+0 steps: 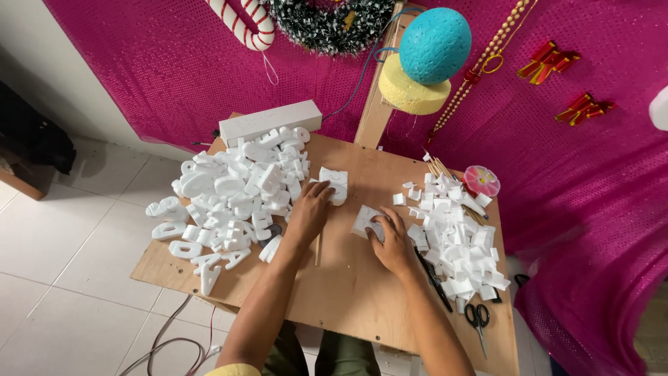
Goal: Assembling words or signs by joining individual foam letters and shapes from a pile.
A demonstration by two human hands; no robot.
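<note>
My left hand (310,207) rests on a white foam letter piece (335,182) at the middle of the wooden board (348,292), beside the big pile of white foam letters (233,191). My right hand (390,240) presses its fingers on a small white foam block (364,221) lying flat on the board. A thin wooden stick (319,248) lies between my forearms. To the right of my right hand sits a heap of white foam offcuts (459,240).
Black-handled scissors (478,320) and a dark tool (433,277) lie near the offcuts. A long white box (270,122), wooden skewers (437,167), and a pink round container (481,180) sit at the board's far side. Teal and yellow foam shapes (428,59) hang against pink sequin cloth (591,174).
</note>
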